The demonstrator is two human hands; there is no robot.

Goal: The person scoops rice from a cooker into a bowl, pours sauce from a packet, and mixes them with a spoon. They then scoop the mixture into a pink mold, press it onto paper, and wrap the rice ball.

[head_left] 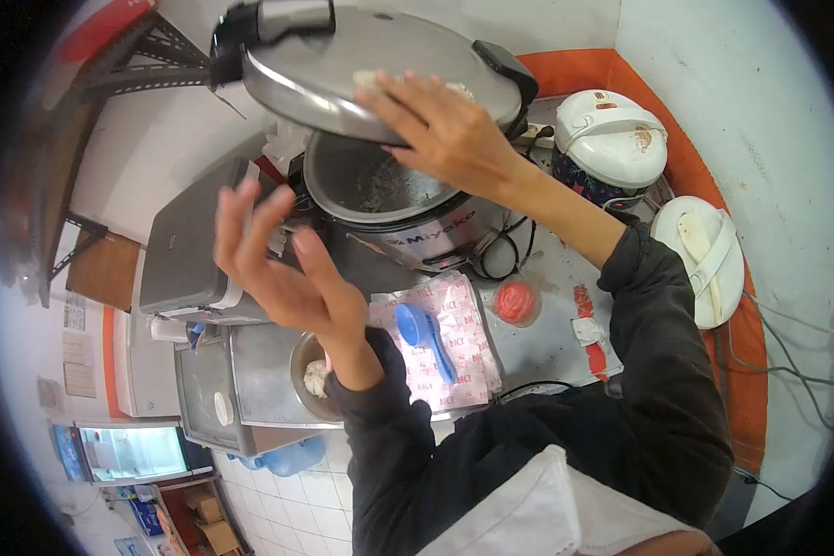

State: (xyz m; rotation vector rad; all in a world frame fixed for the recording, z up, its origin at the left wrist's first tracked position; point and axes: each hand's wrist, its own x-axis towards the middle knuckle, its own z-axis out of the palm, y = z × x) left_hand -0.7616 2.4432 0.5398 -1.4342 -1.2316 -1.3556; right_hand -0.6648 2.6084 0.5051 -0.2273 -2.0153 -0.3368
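My right hand (pixel 449 139) grips the near rim of the metal rice cooker lid (pixel 306 69), its fingers over the top and the thumb near the lower edge. The lid is tilted up above the large "Miyako" rice cooker (pixel 408 236). Traces of rice stick to the inside of its pot (pixel 357 181). To the left, in front of the cooker, my left hand (pixel 292 269) hangs in the air, fingers spread, holding nothing. A blue scoop (pixel 422 334) lies on a stack of printed wrapping paper (pixel 468 371). Partly behind my left wrist stands a metal bowl (pixel 301 347) with white rice (pixel 315 378).
A round red item (pixel 516 302) sits right of the paper. Further right are a smaller white-lidded rice cooker (pixel 612 139) and a white lid (pixel 727 250) by the wall, with cables. A grey box-shaped appliance (pixel 190 246) and a metal tray (pixel 195 385) stand left.
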